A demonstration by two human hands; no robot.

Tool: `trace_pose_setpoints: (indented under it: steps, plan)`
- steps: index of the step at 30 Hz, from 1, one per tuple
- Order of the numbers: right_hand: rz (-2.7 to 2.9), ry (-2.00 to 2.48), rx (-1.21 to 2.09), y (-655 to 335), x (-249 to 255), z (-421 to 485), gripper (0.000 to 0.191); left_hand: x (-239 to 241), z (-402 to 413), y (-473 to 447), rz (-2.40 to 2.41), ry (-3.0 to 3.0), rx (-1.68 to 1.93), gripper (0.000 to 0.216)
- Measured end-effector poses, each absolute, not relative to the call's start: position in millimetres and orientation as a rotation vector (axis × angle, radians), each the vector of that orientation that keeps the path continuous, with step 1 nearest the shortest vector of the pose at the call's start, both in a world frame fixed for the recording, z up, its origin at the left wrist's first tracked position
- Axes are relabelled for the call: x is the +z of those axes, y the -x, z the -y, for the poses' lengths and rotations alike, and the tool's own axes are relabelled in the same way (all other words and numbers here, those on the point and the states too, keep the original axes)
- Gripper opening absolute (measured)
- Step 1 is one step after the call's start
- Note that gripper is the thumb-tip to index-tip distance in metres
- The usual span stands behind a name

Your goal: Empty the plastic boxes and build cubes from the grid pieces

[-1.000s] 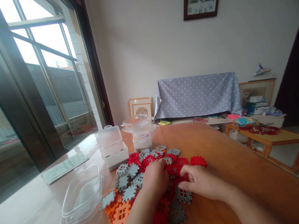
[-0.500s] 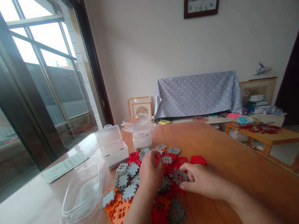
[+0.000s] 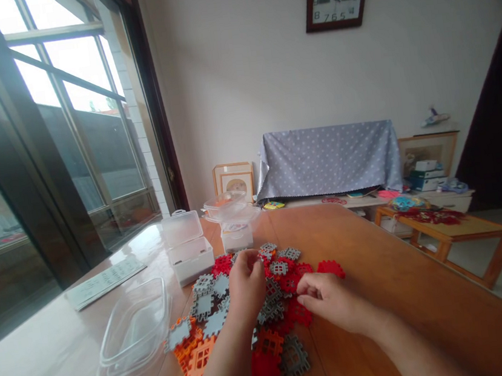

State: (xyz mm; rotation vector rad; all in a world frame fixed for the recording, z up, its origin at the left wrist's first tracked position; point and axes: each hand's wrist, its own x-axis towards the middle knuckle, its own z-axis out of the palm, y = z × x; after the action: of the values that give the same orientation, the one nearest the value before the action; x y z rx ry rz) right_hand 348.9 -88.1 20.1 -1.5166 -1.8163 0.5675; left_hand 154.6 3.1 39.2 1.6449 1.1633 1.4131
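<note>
Red, grey and orange tiles (image 3: 264, 299) are lying loose on the surface; left hand (image 3: 244, 287) is pinching one, right hand (image 3: 326, 297) curling empty

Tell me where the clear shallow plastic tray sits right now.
In the head view, the clear shallow plastic tray lies on the wooden table, left of the pile of red, grey and orange interlocking tiles.

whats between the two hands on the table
Grey tiles and red tiles fill the gap between the left hand and right hand, in the head view.
</note>
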Motion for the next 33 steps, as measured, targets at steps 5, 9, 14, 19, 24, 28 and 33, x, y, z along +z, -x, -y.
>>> trace_pose_setpoints:
  steps: [5, 9, 14, 19, 24, 28, 33]
  plan:
    - [2.027, 1.395, 0.392, -313, 35, 105, 0.030, 49, -1, -150, -1.100, -1.399, 1.367, 0.031]
    - [2.224, 1.141, 0.279, -286, 33, 113, 0.064, 56, 2, -146, -1.096, -1.293, 1.340, 0.040]
    - [2.190, 1.149, 0.212, -283, 28, 111, 0.047, 55, -4, -139, -1.066, -1.139, 1.368, 0.044]
    - [1.933, 1.260, 0.122, -311, 35, 100, 0.024, 50, -11, -136, -1.030, -0.952, 1.343, 0.041]
    - [1.678, 1.392, 0.083, -372, 36, 80, 0.036, 43, -11, -141, -1.046, -0.962, 1.188, 0.042]
    - [1.591, 1.604, 0.282, -426, 32, 68, 0.063, 43, -9, -143, -1.022, -0.963, 1.195, 0.041]
    - [1.782, 1.798, 0.447, -453, 40, 58, 0.096, 48, -6, -143, -0.966, -0.942, 1.220, 0.040]
